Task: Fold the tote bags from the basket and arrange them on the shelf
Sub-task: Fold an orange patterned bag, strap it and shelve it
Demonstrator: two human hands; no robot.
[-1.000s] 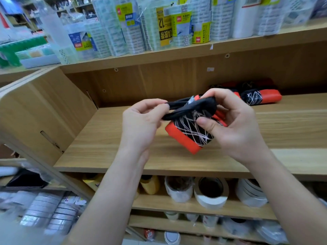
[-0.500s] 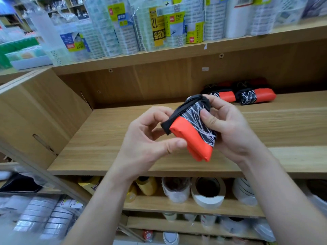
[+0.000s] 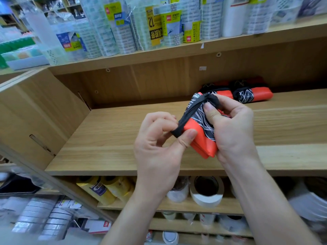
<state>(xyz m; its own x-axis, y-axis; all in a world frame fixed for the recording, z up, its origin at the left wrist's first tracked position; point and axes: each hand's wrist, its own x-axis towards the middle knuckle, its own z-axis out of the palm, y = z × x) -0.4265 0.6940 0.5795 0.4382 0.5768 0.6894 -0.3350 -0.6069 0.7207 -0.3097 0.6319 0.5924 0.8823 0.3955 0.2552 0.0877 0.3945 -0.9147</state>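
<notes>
A folded tote bag [image 3: 198, 131], orange with a black panel of white lines, is held above the wooden shelf [image 3: 109, 138]. My right hand [image 3: 230, 128] grips the bundle from the right, thumb pressed on the patterned panel. My left hand [image 3: 159, 144] pinches the bag's black strap [image 3: 187, 119], which runs over the bundle's top edge. At the back right of the shelf lie two folded tote bags [image 3: 247, 93] of the same kind, side by side. The basket is out of view.
Packs of tape rolls [image 3: 159, 25] fill the shelf above. A wooden side panel [image 3: 35, 117] closes the shelf on the left. Below are large tape rolls [image 3: 206, 190] and yellow rolls [image 3: 104, 188].
The bundle has turned and risen slightly toward the right. My left hand has shifted from pinching the bundle's end to holding the black strap pulled across it.
</notes>
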